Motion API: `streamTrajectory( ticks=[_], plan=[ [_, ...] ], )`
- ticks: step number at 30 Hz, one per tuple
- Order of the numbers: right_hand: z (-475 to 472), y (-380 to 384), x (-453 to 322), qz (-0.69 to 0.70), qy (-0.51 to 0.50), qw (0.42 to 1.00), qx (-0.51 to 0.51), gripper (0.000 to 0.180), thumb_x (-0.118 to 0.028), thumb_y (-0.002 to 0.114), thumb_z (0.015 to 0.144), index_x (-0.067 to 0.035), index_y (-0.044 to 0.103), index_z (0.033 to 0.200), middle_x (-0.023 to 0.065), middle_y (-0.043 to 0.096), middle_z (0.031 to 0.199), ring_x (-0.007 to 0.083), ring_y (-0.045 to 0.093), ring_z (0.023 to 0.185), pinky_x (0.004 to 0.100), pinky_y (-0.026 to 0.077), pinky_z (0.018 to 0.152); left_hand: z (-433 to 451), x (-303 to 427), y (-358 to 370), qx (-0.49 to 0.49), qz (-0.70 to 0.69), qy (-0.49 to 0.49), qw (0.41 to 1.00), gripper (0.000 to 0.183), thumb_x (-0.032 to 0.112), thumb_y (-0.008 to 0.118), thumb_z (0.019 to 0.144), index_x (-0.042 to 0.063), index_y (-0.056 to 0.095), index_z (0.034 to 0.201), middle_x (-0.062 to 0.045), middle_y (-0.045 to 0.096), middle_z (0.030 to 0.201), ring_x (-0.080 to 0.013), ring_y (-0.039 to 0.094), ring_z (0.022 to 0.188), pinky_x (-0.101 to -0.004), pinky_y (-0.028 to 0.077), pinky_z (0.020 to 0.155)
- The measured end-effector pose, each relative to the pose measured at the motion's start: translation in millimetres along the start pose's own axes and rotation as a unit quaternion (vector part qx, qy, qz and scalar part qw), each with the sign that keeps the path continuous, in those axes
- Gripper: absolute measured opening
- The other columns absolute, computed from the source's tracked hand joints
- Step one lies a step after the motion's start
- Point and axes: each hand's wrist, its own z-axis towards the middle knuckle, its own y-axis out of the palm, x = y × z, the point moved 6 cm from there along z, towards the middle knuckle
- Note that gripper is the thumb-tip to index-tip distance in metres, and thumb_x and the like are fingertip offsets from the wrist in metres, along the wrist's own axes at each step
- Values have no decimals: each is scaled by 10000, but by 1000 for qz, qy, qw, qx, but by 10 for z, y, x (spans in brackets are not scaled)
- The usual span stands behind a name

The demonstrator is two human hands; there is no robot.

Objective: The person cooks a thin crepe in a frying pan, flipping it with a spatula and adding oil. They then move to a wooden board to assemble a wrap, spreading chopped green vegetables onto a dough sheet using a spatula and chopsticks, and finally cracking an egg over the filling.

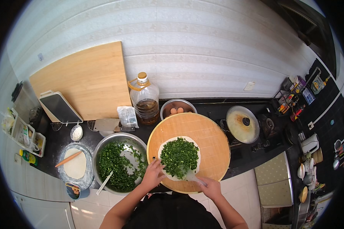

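A thin round of dough (198, 169) lies on a round wooden board (212, 137), with chopped green leaves (179, 153) heaped over most of it. My right hand (210, 187) grips the handle of a translucent spoon (191, 175), whose bowl touches the leaves near the dough's front edge. At the board's left front edge, my left hand (154, 175) rests with its fingers apart beside the dough. To its left stands a large steel bowl (96, 160) of chopped greens, with a white utensil (104, 183) leaning in it.
At the left, a wooden rolling pin (68, 159) lies across another dough sheet (77, 169). A cleaver (106, 125), an oil jug (145, 106) and a metal bowl of eggs (177, 102) sit behind. A lidded pan (242, 126) is on the stove at the right.
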Motion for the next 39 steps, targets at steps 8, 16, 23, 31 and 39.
streamTrajectory(
  ticks=[8,16,23,31,39],
  plan=[
    [-5,-263,411,38,51,996,63,270,-278,689,813,-101,710,1017,136,693,954,290,672,846,342,532,741,67,58,7,-3,-10,10,1000,471,154,757,699,23,626,1133,-205,481,1323,-413,389,1276,-462,343,1059],
    [11,-116,146,11,-45,997,62,258,-231,692,802,-105,708,1027,117,692,909,267,672,783,339,532,692,70,29,98,-12,-1,12,1000,473,116,757,696,41,622,1143,-201,476,1337,-407,379,1290,-468,344,1066],
    [-9,-429,190,-45,-34,996,65,235,-205,689,777,-107,717,989,102,691,858,269,670,740,333,534,664,52,11,36,2,-7,2,1000,461,132,753,697,31,635,1131,-202,483,1328,-404,390,1278,-454,338,1067],
    [154,-183,110,-35,-3,998,55,242,-274,666,815,-129,718,1002,102,700,901,280,673,805,358,534,709,85,55,66,-6,-7,-1,1000,458,134,752,707,48,634,1141,-195,480,1336,-410,372,1296,-464,332,1073],
    [225,-332,271,11,24,995,97,255,-215,678,803,-99,702,1028,143,690,958,290,673,860,343,530,765,135,221,137,-34,29,18,999,615,239,780,692,33,559,1228,-214,374,1413,-430,300,1329,-486,289,1086]
  ],
)
